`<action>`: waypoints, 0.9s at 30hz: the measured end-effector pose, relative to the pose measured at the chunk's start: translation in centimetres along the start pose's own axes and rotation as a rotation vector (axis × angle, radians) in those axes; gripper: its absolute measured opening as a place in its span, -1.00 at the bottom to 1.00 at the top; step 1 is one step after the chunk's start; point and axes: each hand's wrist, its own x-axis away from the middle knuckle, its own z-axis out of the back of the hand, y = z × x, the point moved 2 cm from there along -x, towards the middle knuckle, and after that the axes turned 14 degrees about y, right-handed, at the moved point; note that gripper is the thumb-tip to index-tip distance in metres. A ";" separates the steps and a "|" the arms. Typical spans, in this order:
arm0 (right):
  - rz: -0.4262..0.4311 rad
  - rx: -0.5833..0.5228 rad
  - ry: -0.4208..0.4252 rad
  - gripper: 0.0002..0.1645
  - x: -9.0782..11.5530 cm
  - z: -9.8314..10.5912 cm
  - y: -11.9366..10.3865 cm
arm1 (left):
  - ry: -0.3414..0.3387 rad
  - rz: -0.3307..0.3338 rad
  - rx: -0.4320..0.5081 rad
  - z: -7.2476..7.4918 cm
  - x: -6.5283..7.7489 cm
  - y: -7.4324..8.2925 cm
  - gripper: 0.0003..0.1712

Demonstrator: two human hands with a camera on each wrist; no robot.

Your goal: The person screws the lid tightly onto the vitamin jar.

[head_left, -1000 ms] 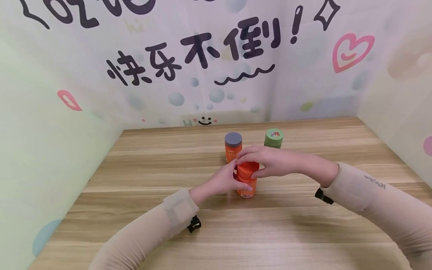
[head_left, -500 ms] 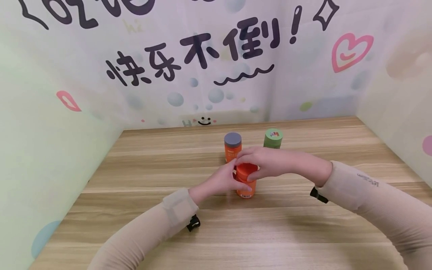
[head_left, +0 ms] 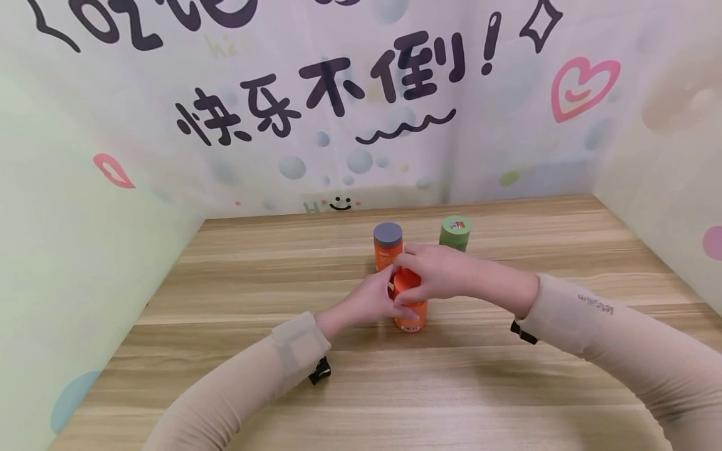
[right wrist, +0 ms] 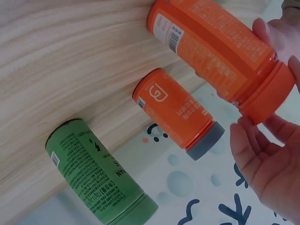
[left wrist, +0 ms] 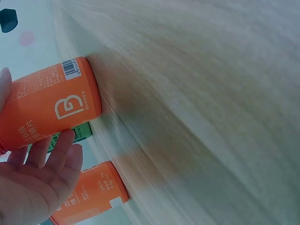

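Note:
An orange bottle [head_left: 410,316] with an orange lid [right wrist: 269,93] stands upright on the wooden table. My left hand [head_left: 375,297] grips its body from the left, thumb in front and fingers behind, as the left wrist view shows. Around the lid, from above and the right, curve the thumb and fingers of my right hand [head_left: 437,272]. The lid sits on the bottle's neck and is partly hidden by that hand. Just behind stands a second orange bottle [head_left: 388,254] with a grey lid [right wrist: 206,140], untouched.
A green bottle [head_left: 454,233] with a green lid stands behind my right wrist, its lower part hidden in the head view. A printed cloth [head_left: 361,156] hangs along the table's back edge, and pale panels rise at both sides.
My right hand and forearm have swung slightly left and round the lid, its thumb now further over the bottle's front. The left hand keeps its grip, and the bottle stays in place.

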 end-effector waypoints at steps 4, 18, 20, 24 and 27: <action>-0.027 0.103 0.081 -0.53 -0.1 -0.4 -0.2 | -0.008 -0.006 -0.006 -0.1 -0.1 -0.2 -0.14; -0.194 0.175 -0.012 -0.51 -0.9 0.1 0.2 | 0.009 -0.009 0.032 -0.4 -0.3 -0.5 -0.19; -0.118 0.056 -0.084 -0.59 -0.8 1.0 0.7 | 0.008 -0.001 0.026 -0.4 -0.3 -0.5 -0.18; 0.075 -0.216 -0.269 -0.43 -0.4 2.3 1.4 | -0.004 0.018 0.026 -0.4 -0.3 -0.7 -0.10; 0.158 -0.268 -0.373 -0.28 0.0 2.5 1.6 | -0.010 0.022 0.033 -0.4 -0.4 -0.7 -0.08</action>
